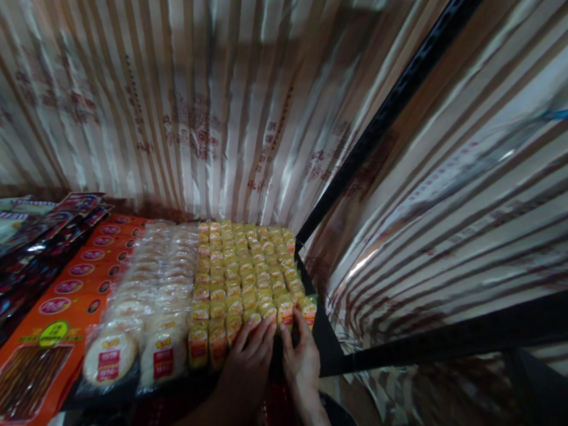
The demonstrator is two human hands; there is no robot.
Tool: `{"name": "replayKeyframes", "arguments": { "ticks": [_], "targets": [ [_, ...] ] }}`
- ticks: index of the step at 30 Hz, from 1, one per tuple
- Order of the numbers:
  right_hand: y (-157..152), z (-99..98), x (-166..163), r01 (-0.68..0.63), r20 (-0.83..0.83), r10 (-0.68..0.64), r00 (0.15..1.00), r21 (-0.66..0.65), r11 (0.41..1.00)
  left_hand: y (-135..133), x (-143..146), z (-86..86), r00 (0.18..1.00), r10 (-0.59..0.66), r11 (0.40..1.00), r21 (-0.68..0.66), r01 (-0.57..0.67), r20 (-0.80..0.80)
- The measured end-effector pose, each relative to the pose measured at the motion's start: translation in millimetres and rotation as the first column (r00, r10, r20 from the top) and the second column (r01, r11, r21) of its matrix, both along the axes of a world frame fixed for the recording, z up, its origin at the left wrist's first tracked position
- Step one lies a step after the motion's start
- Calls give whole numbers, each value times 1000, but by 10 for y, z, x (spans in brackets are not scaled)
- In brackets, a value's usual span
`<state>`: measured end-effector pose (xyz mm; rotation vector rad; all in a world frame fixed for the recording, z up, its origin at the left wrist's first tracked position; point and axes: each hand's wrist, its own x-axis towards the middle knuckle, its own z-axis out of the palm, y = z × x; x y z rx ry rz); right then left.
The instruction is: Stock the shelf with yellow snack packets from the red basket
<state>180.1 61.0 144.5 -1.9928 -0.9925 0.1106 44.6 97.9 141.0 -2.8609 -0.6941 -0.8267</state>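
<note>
Rows of small yellow snack packets (pixel 247 270) fill the right end of a dark shelf, packed closely together. At their front edge, my left hand (pixel 245 364) lies with its fingers stretched out and touching the front packets. Beside it, my right hand (pixel 302 362) reaches up from below with thumb and finger apart. Its fingertips touch the front-row packets near the right corner, around one yellow and red packet (pixel 285 312). Neither hand visibly lifts a packet. The fingers partly hide the lower front row.
Left of the yellow packets stand two rows of clear-wrapped round white crackers (pixel 110 360), then orange snack bags (pixel 54 305) and dark bags (pixel 41 246). Striped plastic sheeting (pixel 193 101) hangs behind. A black metal post (pixel 381 126) and a black rail (pixel 450 327) border the right side.
</note>
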Motion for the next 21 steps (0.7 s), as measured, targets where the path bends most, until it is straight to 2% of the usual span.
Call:
{"name": "replayKeyframes", "arguments": {
  "ticks": [8, 13, 21],
  "targets": [
    [-10, -104, -6, -18, -56, 21, 998, 57, 998, 2, -6, -26, 999, -12, 1000, 7, 12, -37],
    [-11, -105, -12, -33, -103, 36, 994, 30, 999, -2, 2, -29, 1000, 1, 998, 57, -1, 3],
    [-18, -206, -7, -35, -13, 35, 999, 42, 999, -15, 5, -52, 997, -17, 992, 123, 8, 69]
  ]
}}
